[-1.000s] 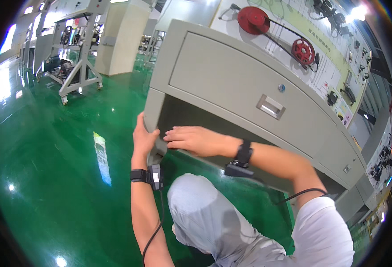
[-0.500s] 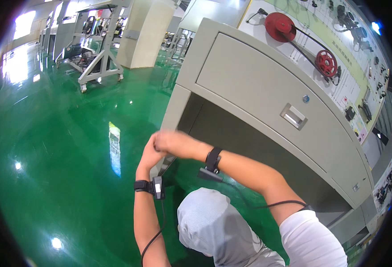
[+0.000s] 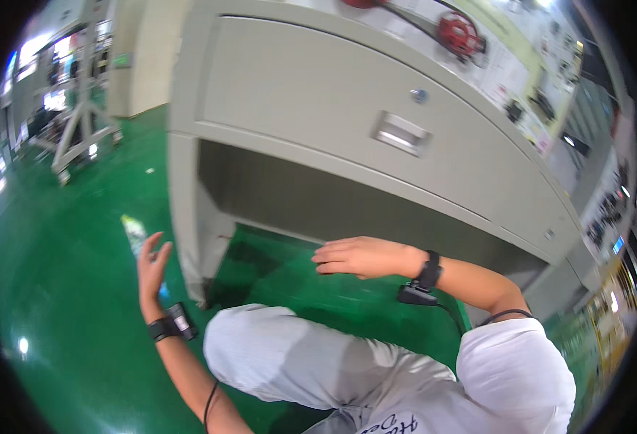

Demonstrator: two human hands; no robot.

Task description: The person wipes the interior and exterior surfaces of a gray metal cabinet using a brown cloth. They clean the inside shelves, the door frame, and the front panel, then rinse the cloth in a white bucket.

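Note:
My left hand is raised beside the near left leg of a grey metal workbench. Its fingers are apart and nothing is in them. My right hand hangs in front of the dark space under the bench drawer, palm turned down. Its fingers reach out to the left, side by side and slightly bent; no object shows in it. Both wrists carry black straps with small devices and cables. The drawer front has a recessed handle and a round lock, both out of contact with my hands.
Shiny green floor spreads to the left, with bright reflections. A wheeled metal frame stands at the far left beside a pale pillar. Above the bench, a display board carries a red pulley and small parts. My bent knee is close to the bench.
My hands were together at the bench's left corner and are now apart, left hand to the left, right hand to the right. The view has turned rightward and closer to the bench.

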